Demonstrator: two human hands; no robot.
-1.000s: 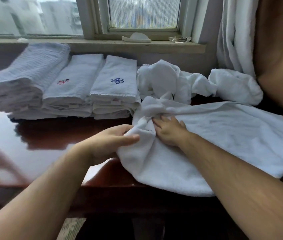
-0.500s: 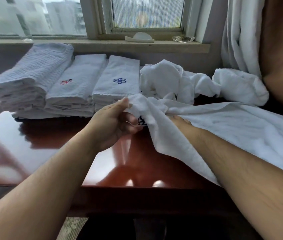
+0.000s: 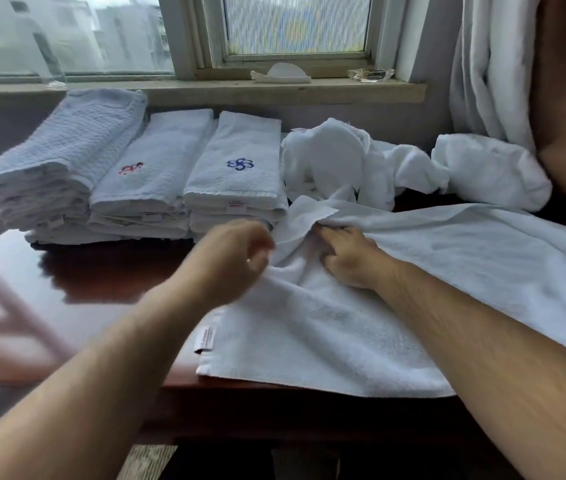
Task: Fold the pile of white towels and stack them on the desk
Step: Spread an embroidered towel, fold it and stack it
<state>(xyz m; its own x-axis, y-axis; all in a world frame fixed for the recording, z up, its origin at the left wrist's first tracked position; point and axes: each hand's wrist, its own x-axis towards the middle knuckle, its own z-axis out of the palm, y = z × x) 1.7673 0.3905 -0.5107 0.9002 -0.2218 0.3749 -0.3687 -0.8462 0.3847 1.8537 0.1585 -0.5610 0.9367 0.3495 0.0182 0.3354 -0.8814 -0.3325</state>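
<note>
Head view: right hand (image 3: 350, 258) pinches the bunched towel (image 3: 326, 334) by the near edge of the desk (image 3: 101, 271), probably to flatten it; left hand (image 3: 236, 258) curled, blurred, grip unclear.

spread towel (image 3: 343, 341): plain white; label with red print
stack at 12 o'clock (image 3: 236, 168): white, blue swirl emblem
stack at 11 o'clock (image 3: 156, 174): white, small red emblem
stack at 10 o'clock (image 3: 66, 143): pale white, ribbed weave
desk (image 3: 101, 278): glossy red-brown
</note>
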